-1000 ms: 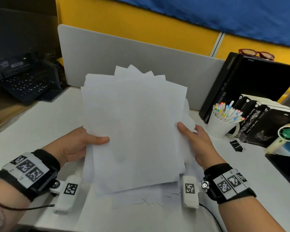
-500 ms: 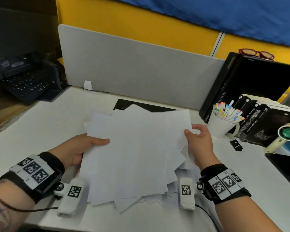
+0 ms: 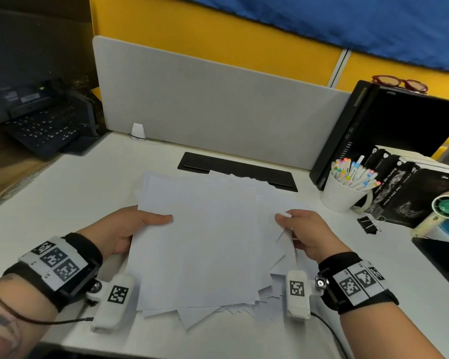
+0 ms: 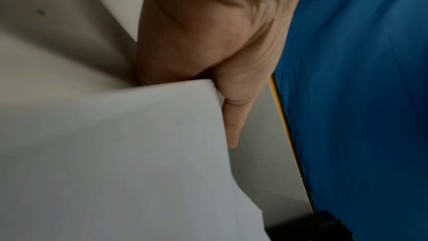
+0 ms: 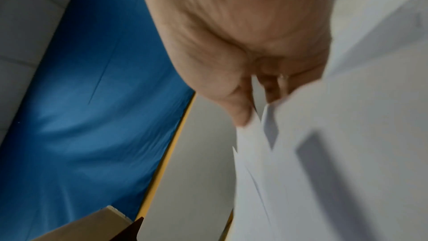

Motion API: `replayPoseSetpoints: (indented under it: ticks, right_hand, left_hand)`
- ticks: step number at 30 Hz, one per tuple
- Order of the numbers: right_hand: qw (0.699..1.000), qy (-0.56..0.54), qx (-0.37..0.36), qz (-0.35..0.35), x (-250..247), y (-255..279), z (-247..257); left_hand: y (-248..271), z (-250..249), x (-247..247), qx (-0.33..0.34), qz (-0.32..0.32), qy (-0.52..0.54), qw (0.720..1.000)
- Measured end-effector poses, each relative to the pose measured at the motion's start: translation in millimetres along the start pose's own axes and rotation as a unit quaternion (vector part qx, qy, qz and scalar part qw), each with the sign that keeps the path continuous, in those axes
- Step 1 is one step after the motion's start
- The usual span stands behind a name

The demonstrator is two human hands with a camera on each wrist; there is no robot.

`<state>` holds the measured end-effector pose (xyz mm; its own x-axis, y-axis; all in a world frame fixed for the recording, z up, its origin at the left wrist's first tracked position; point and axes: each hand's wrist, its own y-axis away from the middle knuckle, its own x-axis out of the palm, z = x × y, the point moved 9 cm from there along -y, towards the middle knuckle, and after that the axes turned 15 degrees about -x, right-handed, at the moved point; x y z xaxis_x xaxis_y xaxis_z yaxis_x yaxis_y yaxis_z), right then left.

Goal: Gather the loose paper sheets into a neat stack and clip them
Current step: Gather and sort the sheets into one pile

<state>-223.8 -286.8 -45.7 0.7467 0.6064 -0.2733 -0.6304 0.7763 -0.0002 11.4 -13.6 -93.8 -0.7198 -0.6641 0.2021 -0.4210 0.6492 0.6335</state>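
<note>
A fanned, uneven bundle of white paper sheets (image 3: 207,239) lies low over the white desk (image 3: 62,203), its corners sticking out at the near edge. My left hand (image 3: 130,229) grips the bundle's left edge, thumb on top; the left wrist view shows the thumb (image 4: 234,116) beside the paper (image 4: 115,162). My right hand (image 3: 303,234) pinches the right edge, and in the right wrist view the fingers (image 5: 241,109) are curled onto several offset sheets (image 5: 324,153). A black binder clip (image 3: 368,224) lies on the desk to the right of my right hand.
A white cup of markers (image 3: 345,190) stands at the right with black books (image 3: 404,195) and a small fan (image 3: 446,211) beyond it. A grey divider panel (image 3: 218,99) closes the back, with a black cable slot (image 3: 239,172) before it. A black keyboard (image 3: 44,128) sits far left.
The bundle, held upright a second ago, has been tipped down nearly flat over the desk. Both hands have lowered with it, and the right hand has slid further along the right edge.
</note>
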Motion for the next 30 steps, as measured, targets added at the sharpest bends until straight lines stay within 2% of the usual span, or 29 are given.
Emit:
replayPoseSetpoints:
  ticks: [4,6,7,10,12,15,19,22,26,30]
  right_hand:
    - [0.979,-0.049,-0.084,-0.182,-30,-3,12]
    - [0.970,-0.049,-0.091,-0.219,-39,-3,12]
    - [0.973,-0.046,-0.068,-0.214,-40,-4,8]
    - [0.994,-0.072,0.021,-0.083,-15,-3,-4]
    - [0.997,-0.037,0.061,-0.015,-3,2,-9]
    - [0.994,0.073,0.082,0.021,1,4,-15]
    - [0.973,0.228,0.027,0.017,-5,-5,-8]
    - [0.985,0.149,0.045,0.068,4,0,-11]
    - [0.965,0.080,0.022,0.250,43,18,-3]
    - [0.950,0.098,0.004,0.296,58,28,2]
  left_hand:
    - [0,-1,1,0.003,0.016,-0.015,1.000]
    - [0,-1,0,0.001,0.009,-0.013,1.000]
    - [1,-1,-1,0.002,0.006,-0.011,1.000]
    - [2,0,1,0.000,0.014,-0.020,1.000]
    - [4,-1,2,-0.002,0.014,-0.022,1.000]
    - [3,0,1,0.000,0.008,-0.021,1.000]
    - [1,-1,0,0.001,0.014,-0.022,1.000]
    - [0,1,0,-0.006,0.012,-0.022,1.000]
    - [-1,1,-1,-0.002,0.006,-0.017,1.000]
    - [1,0,0,0.000,-0.015,-0.007,1.000]
